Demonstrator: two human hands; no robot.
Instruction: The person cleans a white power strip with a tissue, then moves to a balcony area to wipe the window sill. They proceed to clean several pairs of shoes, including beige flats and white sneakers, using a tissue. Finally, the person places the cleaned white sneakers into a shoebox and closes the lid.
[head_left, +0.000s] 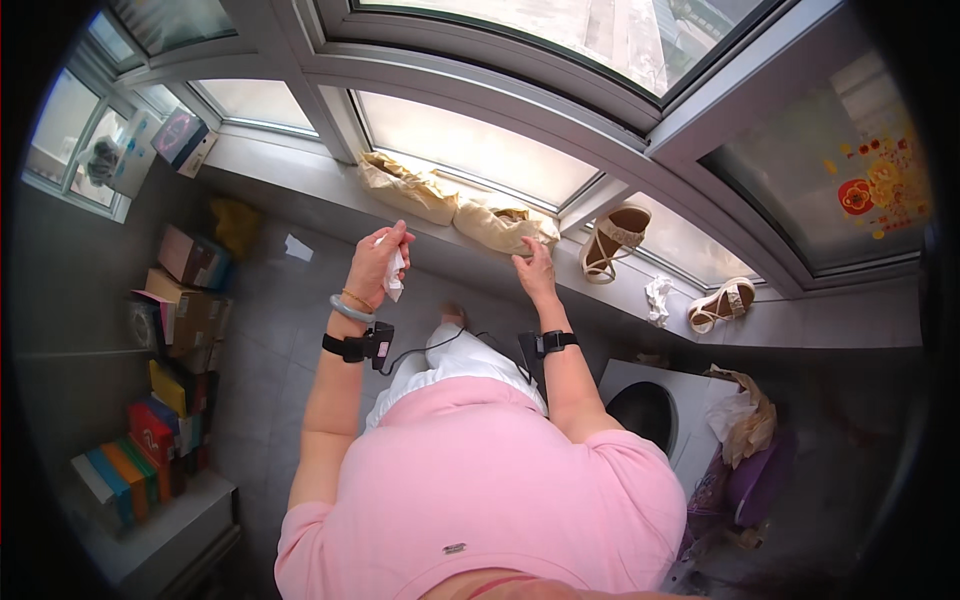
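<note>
My left hand point(378, 262) is closed around a crumpled piece of white tissue or paper point(394, 280), part of which hangs below the fingers. Beyond it, on the window sill, lie two cream-coloured, wrinkled, shoe-shaped bundles, a left one point(408, 187) and a right one point(500, 226); I cannot tell whether they are cloth or paper. My right hand point(536, 268) reaches to the near right end of the right bundle, fingers stretched out and holding nothing. Whether the fingertips touch the bundle is unclear.
Along the sill to the right are a strappy sandal point(614, 242), a crumpled white paper point(658, 300) and a second sandal point(722, 305). A white front-loading machine point(690, 405) stands below. Stacked boxes point(180, 310) line the left wall, and window frames rise behind the sill.
</note>
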